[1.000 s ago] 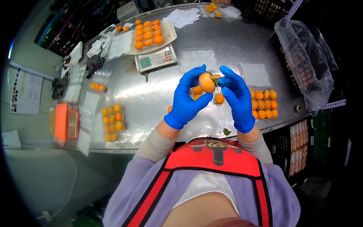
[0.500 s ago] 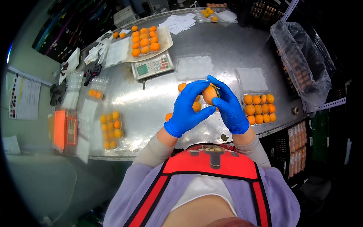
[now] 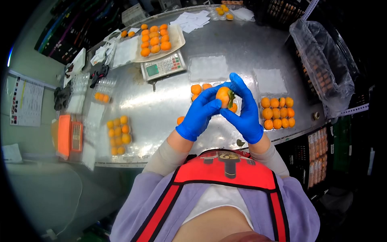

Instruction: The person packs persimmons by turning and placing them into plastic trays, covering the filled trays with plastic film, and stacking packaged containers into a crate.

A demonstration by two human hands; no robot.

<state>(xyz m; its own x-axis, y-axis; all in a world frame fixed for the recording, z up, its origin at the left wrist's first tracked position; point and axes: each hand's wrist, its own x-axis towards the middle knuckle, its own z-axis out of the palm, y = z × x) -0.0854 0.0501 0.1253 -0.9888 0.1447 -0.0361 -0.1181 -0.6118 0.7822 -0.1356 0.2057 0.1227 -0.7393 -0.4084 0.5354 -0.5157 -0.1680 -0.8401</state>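
An orange persimmon (image 3: 223, 96) with a green leafy cap is held up in front of me, its cap facing right. My left hand (image 3: 201, 113), in a blue glove, is closed around its left side. Close on the right is my right hand (image 3: 246, 112), also blue-gloved, its fingers apart and its thumb just below the fruit; whether it touches is hard to tell. Behind the hands, a clear tray with several persimmons (image 3: 196, 89) is partly hidden. A single persimmon (image 3: 180, 120) lies left of my left wrist.
A filled persimmon tray (image 3: 278, 113) sits at right, another (image 3: 119, 135) at left. The digital scale (image 3: 163, 69) bears a tray of persimmons (image 3: 155, 41). Lined trays (image 3: 208, 68) lie behind my hands. A plastic-lined crate (image 3: 322, 68) stands at right. A leaf (image 3: 240, 142) rests near the table's edge.
The persimmon has turned so more of its green cap shows. My right thumb has moved from its front to below it, and the right fingers have spread upward.
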